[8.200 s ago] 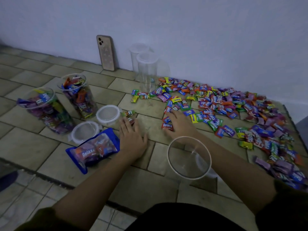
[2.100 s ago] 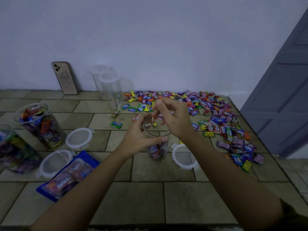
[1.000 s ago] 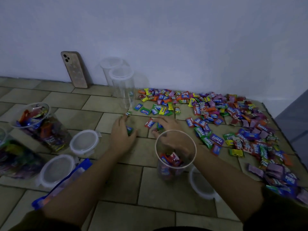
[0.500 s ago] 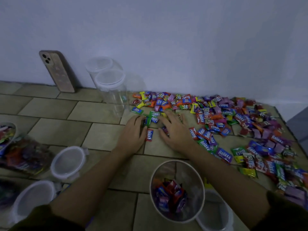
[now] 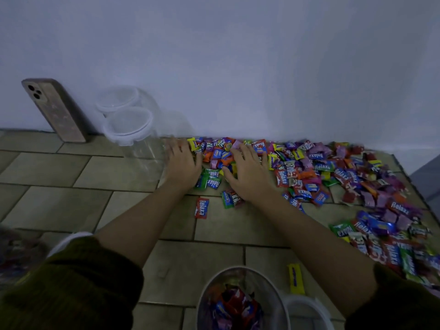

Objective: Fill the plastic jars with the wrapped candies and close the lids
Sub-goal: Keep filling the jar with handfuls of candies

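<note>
L hand [image 5: 183, 163] & R hand [image 5: 247, 175] lie palm-down at the 9 o'clock end of the wrapped candies [image 5: 297, 167]. Fingers are spread wide and fairly straight, nothing visibly pinched. A few of the candies sit btwn the two thumbs. The pile's long axis runs along the wall [image 5: 238, 67], approx 9 to 4 o'clock, so R hand is nearer the bulk. The open jar [image 5: 240, 301], part-filled, stands at 6 o'clock from both hands, its lid [image 5: 307, 313] just beside it at 3. Prob next: scoop inward, carry back toward 6.
</note>
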